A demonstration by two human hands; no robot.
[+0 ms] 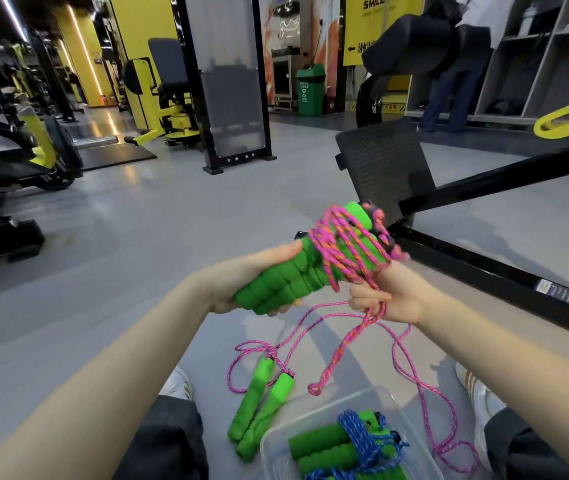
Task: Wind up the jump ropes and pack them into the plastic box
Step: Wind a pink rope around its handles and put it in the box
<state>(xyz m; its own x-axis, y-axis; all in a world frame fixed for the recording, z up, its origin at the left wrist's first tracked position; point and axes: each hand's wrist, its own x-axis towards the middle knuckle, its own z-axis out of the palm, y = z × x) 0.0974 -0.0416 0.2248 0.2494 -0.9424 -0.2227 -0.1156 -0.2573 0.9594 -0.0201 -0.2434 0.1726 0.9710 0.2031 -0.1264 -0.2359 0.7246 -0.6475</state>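
Head view: the left hand (241, 282) is clenched round a pair of green ribbed foam handles (286, 282), held side by side and tilted up to the right. The right hand (394, 299), just beside their upper end, pinches strands of the pink braided jump rope (345, 244), which is flecked with orange. Several turns of it are wound loosely round the upper half of the handles. The rest hangs from the right hand in long loops down to the grey gym floor (120, 237).

Below the hands, between the person's knees, a second pair of green foam handles (259, 403) lies on the floor, the two touching side by side, with its own pink cord (229, 375) lying unwound in loose curls near it. Just right of that pair stands a clear plastic box (278, 434), open at the top, holding more green foam handles wrapped in a blue braided rope (362, 434).

Three jump ropes show, two pink and one blue: one in the hands, one on the floor, one in the single box.

Farther out, a black steel machine frame (484, 271) crosses the floor on the right, and a green bin (310, 88) stands by the far wall
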